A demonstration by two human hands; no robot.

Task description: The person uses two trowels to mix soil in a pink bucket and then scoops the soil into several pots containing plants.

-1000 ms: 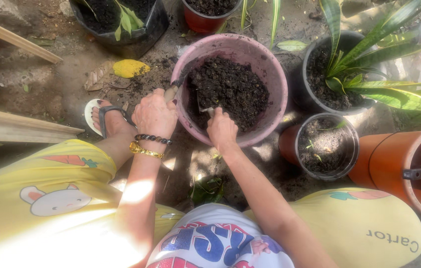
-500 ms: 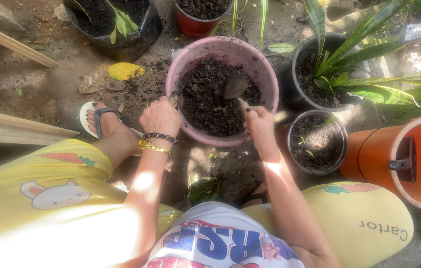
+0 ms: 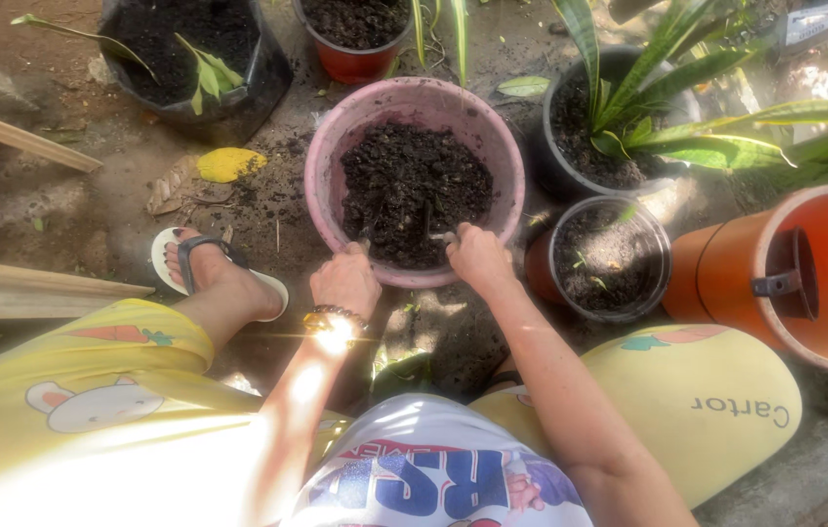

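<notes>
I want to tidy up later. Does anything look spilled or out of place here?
Yes: dark soil lies scattered on the ground left of the pink pot, near a fallen yellow leaf. The orange bucket lies tipped on its side.

Single head view, worn camera, looking steeply down past the wearer's knees at the ground. Close range: pink pot [image 3: 414, 185] centred, both forearms entering from the bottom edge.

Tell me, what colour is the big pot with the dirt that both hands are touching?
The big pot is pink, filled with dark soil; the head view shows it.
</notes>
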